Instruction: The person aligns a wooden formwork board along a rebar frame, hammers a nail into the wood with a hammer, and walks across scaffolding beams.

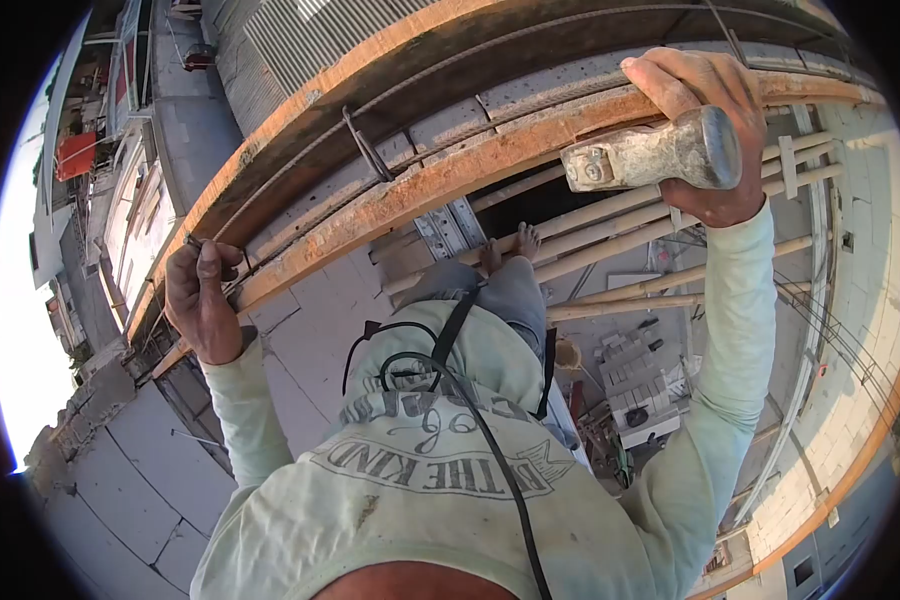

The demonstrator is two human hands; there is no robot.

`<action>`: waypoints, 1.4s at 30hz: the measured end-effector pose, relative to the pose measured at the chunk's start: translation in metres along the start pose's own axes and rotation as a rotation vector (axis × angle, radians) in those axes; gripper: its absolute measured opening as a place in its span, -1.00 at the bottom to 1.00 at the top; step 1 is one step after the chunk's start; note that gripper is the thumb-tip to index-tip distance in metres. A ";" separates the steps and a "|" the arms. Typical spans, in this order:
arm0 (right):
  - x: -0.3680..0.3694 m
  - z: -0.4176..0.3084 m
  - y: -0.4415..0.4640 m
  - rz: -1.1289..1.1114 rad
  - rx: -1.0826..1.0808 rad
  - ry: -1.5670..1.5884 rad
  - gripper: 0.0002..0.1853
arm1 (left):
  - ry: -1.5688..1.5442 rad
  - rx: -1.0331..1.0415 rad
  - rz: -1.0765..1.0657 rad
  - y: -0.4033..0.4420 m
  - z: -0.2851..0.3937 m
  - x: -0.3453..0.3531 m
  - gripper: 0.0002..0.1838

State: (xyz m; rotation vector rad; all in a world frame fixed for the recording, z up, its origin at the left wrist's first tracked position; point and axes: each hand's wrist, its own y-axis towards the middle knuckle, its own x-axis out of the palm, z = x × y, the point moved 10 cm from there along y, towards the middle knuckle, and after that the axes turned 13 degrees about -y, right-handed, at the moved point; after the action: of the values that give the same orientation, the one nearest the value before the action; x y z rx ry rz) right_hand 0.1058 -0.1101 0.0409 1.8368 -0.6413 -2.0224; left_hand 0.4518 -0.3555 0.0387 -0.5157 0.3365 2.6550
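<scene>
My left hand [206, 295] is at the outer wooden form board, its thumb and fingers pinched on a small dark piece that looks like a nail [192, 241]. My right hand [715, 95] is closed on a hammer [650, 155] with a worn, mortar-crusted metal head. The handle is mostly hidden behind the head and hand. Its fingers lie over the top edge of the inner form board [450, 195]. Between the two curved boards runs a steel rebar [390, 95], with bent ties [367, 145] across it.
Below my bare feet [515, 245] are bamboo poles [620, 230] over a deep drop. Grey block walls [130, 460] stand at the left. Stacked blocks [635, 380] lie far below. A corrugated roof [320, 45] lies beyond the boards. A black cable [490, 430] hangs across my shirt.
</scene>
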 end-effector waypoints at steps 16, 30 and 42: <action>0.000 -0.008 0.008 0.022 -0.013 -0.094 -0.61 | -0.037 -0.002 0.054 -0.003 0.002 -0.008 -0.87; 0.010 -0.003 0.011 -0.185 -0.015 -0.065 -0.64 | -0.381 -0.096 -0.155 0.013 0.008 -0.030 -0.84; 0.016 -0.001 0.006 -0.450 0.010 -0.084 -0.64 | -0.010 -0.227 -0.241 0.131 -0.042 -0.074 -0.73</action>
State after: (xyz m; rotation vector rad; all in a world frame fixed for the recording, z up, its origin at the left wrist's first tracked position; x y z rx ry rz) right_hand 0.1044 -0.1236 0.0309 2.0527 -0.2712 -2.3855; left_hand 0.4692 -0.5102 0.0507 -0.5734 -0.0311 2.4709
